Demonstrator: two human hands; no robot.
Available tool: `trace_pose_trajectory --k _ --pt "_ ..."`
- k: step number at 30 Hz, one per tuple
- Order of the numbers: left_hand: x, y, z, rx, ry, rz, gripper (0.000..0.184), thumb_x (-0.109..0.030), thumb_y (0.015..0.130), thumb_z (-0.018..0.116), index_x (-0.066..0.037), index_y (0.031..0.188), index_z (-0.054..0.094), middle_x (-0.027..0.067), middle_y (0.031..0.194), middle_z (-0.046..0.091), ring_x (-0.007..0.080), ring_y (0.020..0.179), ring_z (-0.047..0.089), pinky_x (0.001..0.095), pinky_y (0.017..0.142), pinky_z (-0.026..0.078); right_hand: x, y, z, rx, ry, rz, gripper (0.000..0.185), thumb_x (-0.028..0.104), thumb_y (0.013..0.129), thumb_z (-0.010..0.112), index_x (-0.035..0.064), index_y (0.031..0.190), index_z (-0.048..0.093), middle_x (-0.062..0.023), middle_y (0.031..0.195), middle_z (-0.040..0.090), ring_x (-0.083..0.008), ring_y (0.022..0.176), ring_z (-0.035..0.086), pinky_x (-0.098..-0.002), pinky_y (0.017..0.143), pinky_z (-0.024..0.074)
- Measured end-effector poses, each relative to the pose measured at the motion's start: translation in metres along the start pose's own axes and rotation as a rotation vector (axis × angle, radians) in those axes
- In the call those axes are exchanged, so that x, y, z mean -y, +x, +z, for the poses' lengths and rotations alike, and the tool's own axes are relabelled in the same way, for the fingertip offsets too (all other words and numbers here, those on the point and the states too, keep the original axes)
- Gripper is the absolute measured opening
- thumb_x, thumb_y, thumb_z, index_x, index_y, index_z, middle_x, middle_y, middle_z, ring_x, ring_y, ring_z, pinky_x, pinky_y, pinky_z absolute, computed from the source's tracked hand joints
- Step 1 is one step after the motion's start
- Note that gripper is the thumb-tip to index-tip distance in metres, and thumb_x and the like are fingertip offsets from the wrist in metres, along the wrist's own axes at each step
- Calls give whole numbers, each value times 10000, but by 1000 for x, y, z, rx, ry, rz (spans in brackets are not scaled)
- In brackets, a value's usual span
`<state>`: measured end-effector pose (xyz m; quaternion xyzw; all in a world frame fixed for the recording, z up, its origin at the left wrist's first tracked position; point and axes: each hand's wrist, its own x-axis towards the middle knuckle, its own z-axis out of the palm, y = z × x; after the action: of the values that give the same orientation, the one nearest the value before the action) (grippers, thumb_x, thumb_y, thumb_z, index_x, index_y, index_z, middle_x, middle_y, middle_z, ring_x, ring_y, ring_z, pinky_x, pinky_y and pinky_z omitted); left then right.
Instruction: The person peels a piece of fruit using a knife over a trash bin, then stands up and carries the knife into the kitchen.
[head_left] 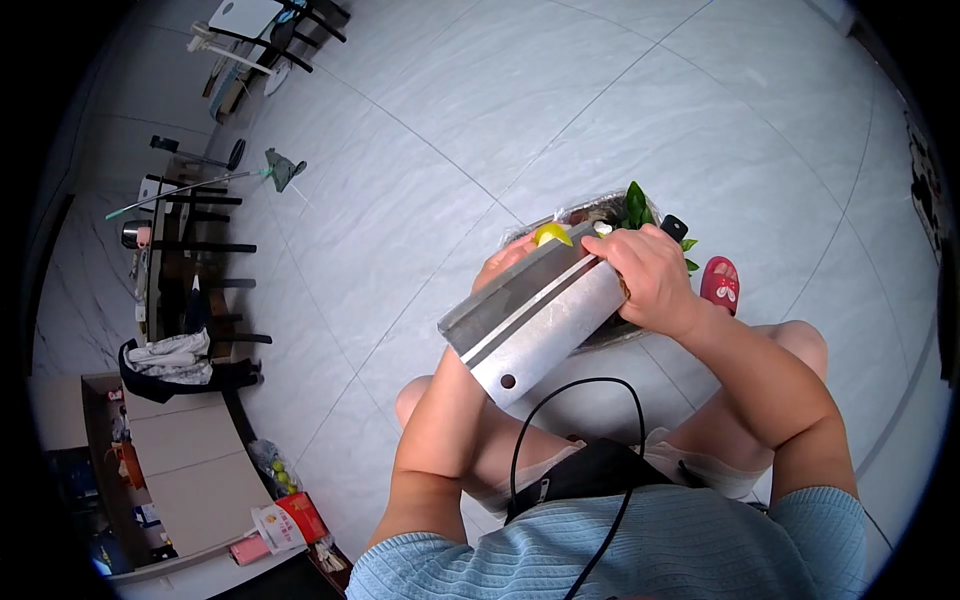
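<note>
In the head view, your cleaver [550, 325], a broad grey blade with a round hole, sits near centre, angled toward 8 o'clock; your right hand [648, 272] grips its handle end; your left hand [503, 260], half hidden, meets a yellow-green fruit [552, 235], its closure unclear

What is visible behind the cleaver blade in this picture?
Past the blade, part of the left hand, a yellow-green item and a container show. Covered are the rest of that hand and much of the container's inside, so its contents there cannot be told.
</note>
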<state>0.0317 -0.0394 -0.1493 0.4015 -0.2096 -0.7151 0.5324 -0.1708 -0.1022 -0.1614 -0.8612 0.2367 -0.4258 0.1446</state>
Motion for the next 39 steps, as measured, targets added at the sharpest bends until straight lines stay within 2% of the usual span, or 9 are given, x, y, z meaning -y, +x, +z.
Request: trace_pose_trajectory --k 9,15,21,27,28,29,32,36,39 --pt "-14 -8 19 -132 174 52 331 -198 939 544 15 1189 583 91 1019 663 138 821 658 243 715 550 1 2 -5 20 81 -10 373 -3 645 614 40 1016 627 -89 782 620 -268 689 610 -358 605 427" --pt "-11 -9 9 -146 385 31 297 -154 969 505 3 1200 606 46 1004 652 101 828 619 226 739 514 6 1 -5 -4 65 -22 356 20 665 618 39 1021 628 -90 793 623 -266 711 620 -361 618 436" --pt "-17 -9 10 3 454 136 365 -91 914 579 -25 1273 569 48 1135 557 121 1002 568 231 838 490 1 0 -7 59 67 59 399 -30 634 602 44 1026 610 -89 803 630 -265 725 621 -356 612 427" --pt "-18 -7 2 37 691 225 396 -89 915 556 -52 1309 545 44 1162 562 118 1021 561 228 867 468 1 1 -4 52 99 112 380 -64 617 579 46 980 593 -70 824 648 -263 726 622 -353 602 419" --pt "-16 -8 2 38 692 225 396 -89 915 556 -52 1309 545 44 1162 562 118 1021 561 228 867 468 0 1 -4 51 98 113 380 -64 617 579 46 980 593 -70 824 648 -263 726 622 -353 602 419" --pt "-16 -12 9 -15 471 102 424 -112 911 560 -61 1330 525 43 1185 562 116 1030 559 233 869 465 -2 1 -3 41 111 133 369 -59 618 583 49 970 591 -64 824 650 -262 725 624 -352 599 420" --pt "-7 -9 -6 65 278 67 481 -174 905 569 -77 1368 482 49 1240 559 109 1057 552 254 872 463 -7 -1 -1 35 137 172 356 -42 620 600 57 962 593 -56 826 654 -258 722 626 -351 592 421" --pt "-7 -5 -2 -98 355 190 354 -159 926 554 -42 1261 564 51 1094 630 110 948 598 250 808 491 -6 1 -3 -2 203 113 351 13 637 643 66 983 612 -58 818 647 -248 709 625 -347 588 423" --pt "-11 -3 1 -261 363 96 269 -191 952 557 -14 1145 620 5 897 641 36 718 562 192 624 463 -1 4 -8 20 147 -54 333 47 668 649 56 999 627 -69 802 636 -242 700 620 -346 586 423"
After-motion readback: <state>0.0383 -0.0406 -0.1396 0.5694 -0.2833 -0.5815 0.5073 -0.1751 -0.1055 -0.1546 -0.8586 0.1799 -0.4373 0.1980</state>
